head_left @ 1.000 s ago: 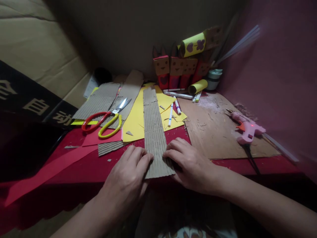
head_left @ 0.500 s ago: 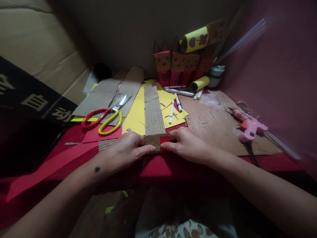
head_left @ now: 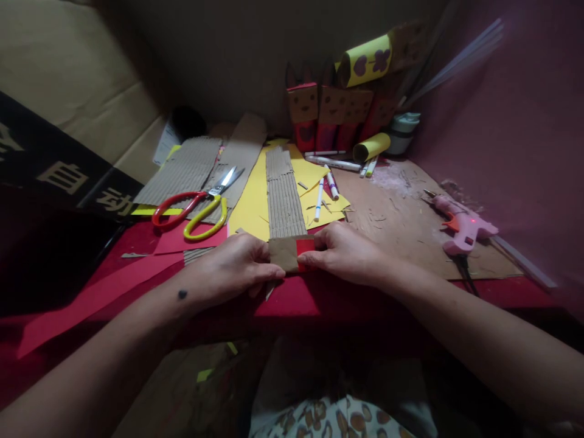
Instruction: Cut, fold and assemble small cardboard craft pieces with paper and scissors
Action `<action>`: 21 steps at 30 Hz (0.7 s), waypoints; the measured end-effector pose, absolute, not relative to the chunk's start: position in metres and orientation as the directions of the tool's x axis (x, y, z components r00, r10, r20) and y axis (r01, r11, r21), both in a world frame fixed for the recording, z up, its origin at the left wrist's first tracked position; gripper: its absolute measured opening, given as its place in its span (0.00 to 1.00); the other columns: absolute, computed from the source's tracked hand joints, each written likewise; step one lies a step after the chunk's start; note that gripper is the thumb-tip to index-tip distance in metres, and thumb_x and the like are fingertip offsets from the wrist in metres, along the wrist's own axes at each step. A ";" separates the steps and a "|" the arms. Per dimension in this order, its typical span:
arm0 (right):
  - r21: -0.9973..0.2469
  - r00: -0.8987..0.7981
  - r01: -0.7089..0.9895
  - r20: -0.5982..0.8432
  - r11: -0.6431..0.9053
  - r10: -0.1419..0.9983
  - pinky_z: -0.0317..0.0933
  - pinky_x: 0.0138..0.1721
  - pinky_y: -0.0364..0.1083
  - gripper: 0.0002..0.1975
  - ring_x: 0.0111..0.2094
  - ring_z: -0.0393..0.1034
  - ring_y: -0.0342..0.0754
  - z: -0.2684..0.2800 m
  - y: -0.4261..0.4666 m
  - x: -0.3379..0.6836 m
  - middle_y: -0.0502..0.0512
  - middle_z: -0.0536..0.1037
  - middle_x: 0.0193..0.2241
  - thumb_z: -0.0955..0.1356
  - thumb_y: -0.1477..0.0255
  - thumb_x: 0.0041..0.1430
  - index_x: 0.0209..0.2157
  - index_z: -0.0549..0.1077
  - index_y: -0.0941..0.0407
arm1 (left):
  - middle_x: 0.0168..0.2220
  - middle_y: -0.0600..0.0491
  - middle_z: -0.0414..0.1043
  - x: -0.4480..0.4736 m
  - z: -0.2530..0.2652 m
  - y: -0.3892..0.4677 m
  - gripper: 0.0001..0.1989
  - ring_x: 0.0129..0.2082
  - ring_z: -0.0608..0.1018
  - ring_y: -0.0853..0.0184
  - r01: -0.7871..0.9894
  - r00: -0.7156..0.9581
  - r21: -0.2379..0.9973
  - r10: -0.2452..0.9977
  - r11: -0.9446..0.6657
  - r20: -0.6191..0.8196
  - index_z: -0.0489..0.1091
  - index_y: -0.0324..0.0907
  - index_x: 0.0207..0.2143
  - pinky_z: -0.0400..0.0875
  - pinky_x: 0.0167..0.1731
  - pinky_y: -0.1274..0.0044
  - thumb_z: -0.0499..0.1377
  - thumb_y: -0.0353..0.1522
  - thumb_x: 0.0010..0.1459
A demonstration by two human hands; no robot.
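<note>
At the table's front edge, my left hand point(head_left: 246, 258) pinches the left end of a small brown cardboard piece point(head_left: 283, 252), thumb in front. My right hand point(head_left: 342, 250) grips its right end, thumb pressed over a red paper patch point(head_left: 305, 244). The fingers behind the piece are mostly hidden. Directly beyond it, a long corrugated cardboard strip point(head_left: 286, 201) lies over yellow paper point(head_left: 250, 201); I cannot tell if the two are joined. Scissors point(head_left: 212, 201) with one red and one yellow handle rest on cardboard beyond my left hand.
A pink glue gun point(head_left: 463, 225) with a lit red light lies on a board point(head_left: 392, 225) at right. Markers point(head_left: 319, 199) lie past my right hand. Red-and-brown paper figures point(head_left: 303, 112) and yellow tubes point(head_left: 371, 146) stand behind. A large carton point(head_left: 82, 73) flanks the left.
Both hands have raised the cardboard piece slightly and tipped it, so more of its brown face and red patch shows. The view has shifted a little.
</note>
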State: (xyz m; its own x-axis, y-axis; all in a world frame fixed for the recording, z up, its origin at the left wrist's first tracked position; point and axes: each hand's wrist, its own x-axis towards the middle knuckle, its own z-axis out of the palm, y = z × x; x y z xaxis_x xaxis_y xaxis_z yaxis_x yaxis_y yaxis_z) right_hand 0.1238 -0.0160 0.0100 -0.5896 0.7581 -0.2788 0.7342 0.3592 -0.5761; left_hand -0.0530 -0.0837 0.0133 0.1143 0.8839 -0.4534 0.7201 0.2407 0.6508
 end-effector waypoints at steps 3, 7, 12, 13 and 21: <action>-0.582 -0.599 0.724 -0.264 0.371 0.756 0.46 0.19 0.42 0.14 0.17 0.55 0.38 0.010 -0.015 0.124 0.48 0.64 0.15 0.69 0.67 0.52 0.18 0.69 0.59 | 0.13 0.56 0.66 -0.052 0.014 -0.082 0.19 0.16 0.68 0.70 0.782 0.071 0.579 0.890 0.232 -0.451 0.65 0.42 0.14 0.57 0.18 0.79 0.56 0.40 0.53; -0.547 -0.617 0.722 -0.233 0.423 0.752 0.48 0.20 0.43 0.11 0.20 0.59 0.40 0.009 -0.015 0.122 0.51 0.70 0.19 0.69 0.68 0.54 0.22 0.72 0.59 | 0.13 0.54 0.67 -0.051 0.014 -0.080 0.22 0.16 0.69 0.68 0.821 0.070 0.532 0.889 0.207 -0.453 0.65 0.42 0.13 0.57 0.19 0.77 0.54 0.43 0.55; -0.496 -0.646 0.704 -0.150 0.508 0.749 0.49 0.22 0.43 0.12 0.23 0.61 0.42 0.004 -0.009 0.124 0.52 0.71 0.21 0.72 0.65 0.52 0.23 0.73 0.59 | 0.14 0.52 0.68 -0.049 0.013 -0.078 0.21 0.17 0.70 0.67 0.858 0.029 0.471 0.897 0.204 -0.441 0.67 0.42 0.14 0.56 0.19 0.76 0.55 0.43 0.53; -0.484 -0.644 0.708 -0.144 0.514 0.751 0.49 0.22 0.43 0.13 0.22 0.61 0.42 0.003 -0.007 0.125 0.51 0.70 0.20 0.72 0.64 0.51 0.23 0.73 0.59 | 0.14 0.52 0.68 -0.048 0.012 -0.078 0.20 0.18 0.70 0.67 0.864 0.017 0.460 0.901 0.204 -0.433 0.67 0.42 0.14 0.55 0.20 0.77 0.55 0.43 0.53; -0.420 -0.678 0.705 -0.165 0.571 0.716 0.46 0.22 0.43 0.16 0.22 0.59 0.42 0.003 -0.002 0.123 0.49 0.68 0.18 0.72 0.61 0.52 0.21 0.69 0.58 | 0.22 0.53 0.68 -0.049 0.011 -0.083 0.16 0.23 0.69 0.66 0.927 -0.028 0.349 0.954 0.136 -0.298 0.64 0.43 0.22 0.53 0.21 0.76 0.56 0.45 0.53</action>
State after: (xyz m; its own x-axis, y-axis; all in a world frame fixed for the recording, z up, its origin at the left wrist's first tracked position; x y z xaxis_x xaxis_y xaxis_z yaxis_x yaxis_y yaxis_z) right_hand 0.1226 -0.0017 0.0034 -0.6782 0.7161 -0.1650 0.7052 0.5710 -0.4203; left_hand -0.0489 -0.0831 0.0110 -0.0277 0.9543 -0.2976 0.9274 0.1356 0.3485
